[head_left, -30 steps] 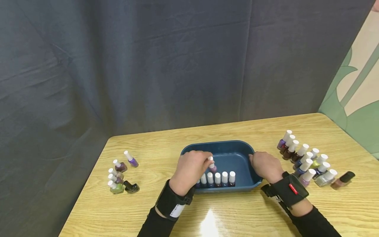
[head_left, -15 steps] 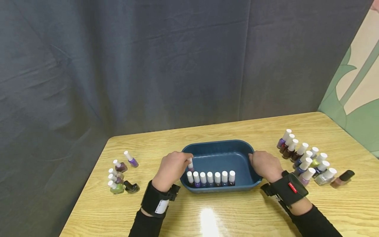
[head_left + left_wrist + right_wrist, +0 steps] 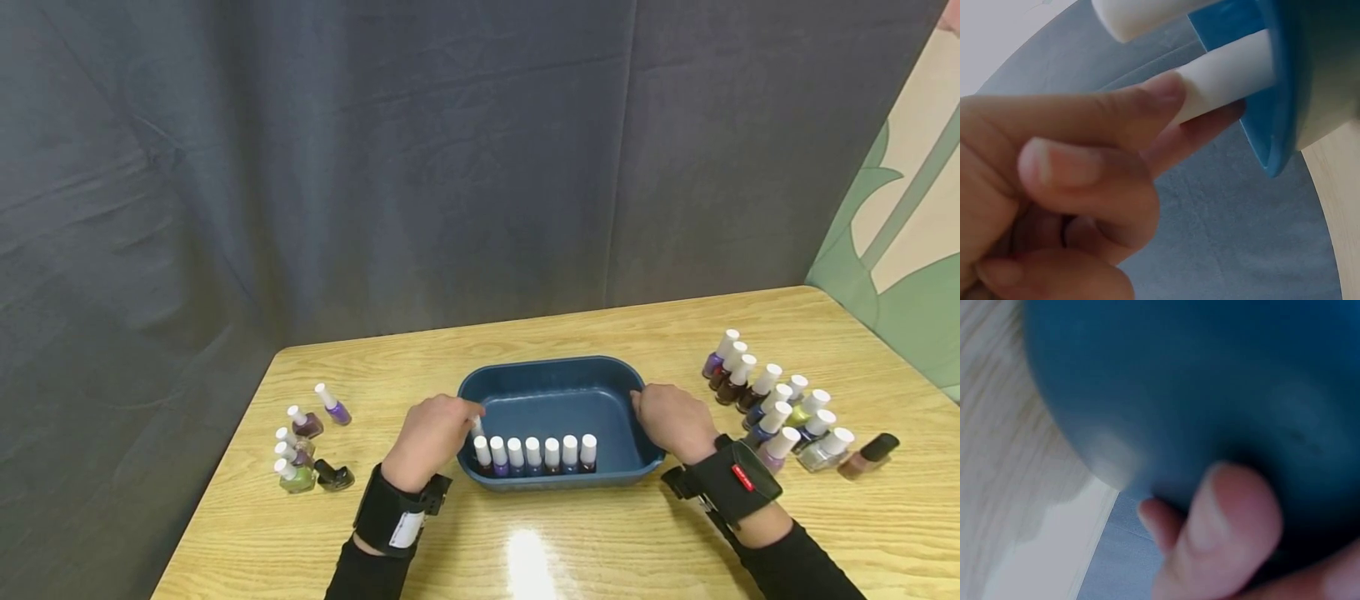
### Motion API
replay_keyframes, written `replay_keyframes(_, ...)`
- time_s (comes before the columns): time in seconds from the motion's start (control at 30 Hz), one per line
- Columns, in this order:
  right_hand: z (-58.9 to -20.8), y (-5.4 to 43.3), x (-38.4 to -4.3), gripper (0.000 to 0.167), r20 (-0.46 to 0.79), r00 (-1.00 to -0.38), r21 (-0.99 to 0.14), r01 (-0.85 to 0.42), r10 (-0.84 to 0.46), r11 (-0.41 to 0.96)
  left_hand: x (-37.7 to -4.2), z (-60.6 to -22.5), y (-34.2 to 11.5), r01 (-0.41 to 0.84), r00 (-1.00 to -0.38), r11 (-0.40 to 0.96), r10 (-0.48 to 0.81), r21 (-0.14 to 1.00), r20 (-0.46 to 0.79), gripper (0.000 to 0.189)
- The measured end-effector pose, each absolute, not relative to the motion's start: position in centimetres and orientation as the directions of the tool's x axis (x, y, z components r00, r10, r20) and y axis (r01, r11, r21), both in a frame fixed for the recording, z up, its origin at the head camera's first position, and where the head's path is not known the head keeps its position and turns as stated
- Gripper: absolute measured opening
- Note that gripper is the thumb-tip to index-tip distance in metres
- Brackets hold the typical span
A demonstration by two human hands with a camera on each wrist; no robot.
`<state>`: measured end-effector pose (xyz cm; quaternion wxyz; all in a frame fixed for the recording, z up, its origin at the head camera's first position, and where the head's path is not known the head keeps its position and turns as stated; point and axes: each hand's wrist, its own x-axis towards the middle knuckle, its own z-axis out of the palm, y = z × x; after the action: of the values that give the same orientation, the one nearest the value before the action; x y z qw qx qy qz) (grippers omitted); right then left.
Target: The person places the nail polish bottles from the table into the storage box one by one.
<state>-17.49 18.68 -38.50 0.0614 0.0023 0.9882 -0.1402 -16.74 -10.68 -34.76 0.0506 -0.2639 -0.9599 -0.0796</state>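
My left hand (image 3: 433, 440) is at the left end of a dark blue tray (image 3: 570, 412). Thumb and finger pinch the white cap of a nail polish bottle (image 3: 1229, 74), seen closely in the left wrist view. From the head view, only a bit of that cap shows past the fingers, just behind a front row of white-capped nail polish bottles (image 3: 533, 454) standing upright in the tray. My right hand (image 3: 677, 421) grips the tray's right rim. In the right wrist view its thumb (image 3: 1225, 531) lies against the blue plastic.
On the table's left side lies a small group of nail polish bottles (image 3: 300, 475), one black-capped bottle (image 3: 333, 476) among them. A larger group of bottles (image 3: 765, 392) occupies the right side, with another black-capped bottle (image 3: 868, 457) at its edge. A grey curtain (image 3: 450, 167) hangs behind.
My left hand has carried the pinched nail polish bottle leftward across the tray to its left end, then slightly lower behind the row. The right hand has stayed on the rim.
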Motion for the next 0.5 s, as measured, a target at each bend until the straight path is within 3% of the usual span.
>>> replay_keyframes(0.5,-38.53,18.80,-17.44,0.041,-0.103,-0.995,-0.279,0.010,-0.020,0.960,-16.72,-34.55,-11.02,0.477,-0.878,0.867,0.462,0.143,0.123,0.025)
